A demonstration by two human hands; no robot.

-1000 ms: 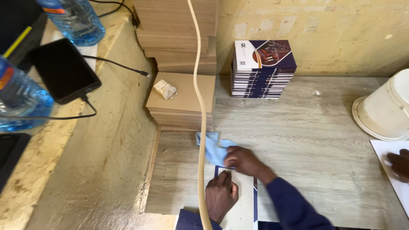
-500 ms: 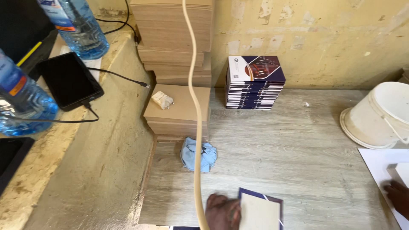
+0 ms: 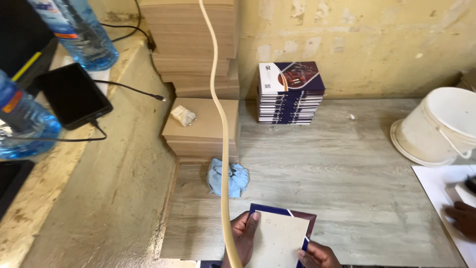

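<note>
— Lifted off the table since a second ago: the dark blue cover (image 3: 282, 233) with its pale grey board (image 3: 280, 240) is now held up in both hands, and the blue cloth (image 3: 228, 179) lies let go just beyond them.

— How do the hands sit?

— Head view: left hand (image 3: 244, 237) curled round the left edge, right hand (image 3: 317, 257) pinching the lower right corner. Both are closed on the piece.

— Which step, would you say?

— Probably checking or squaring the board on the cover. Next likely calls for pressing it flat, or setting it towards the finished stack (image 3: 290, 94) by the wall.

— Anything else?

— Another person's hand (image 3: 463, 218) rests on white paper (image 3: 441, 186) at right.
</note>
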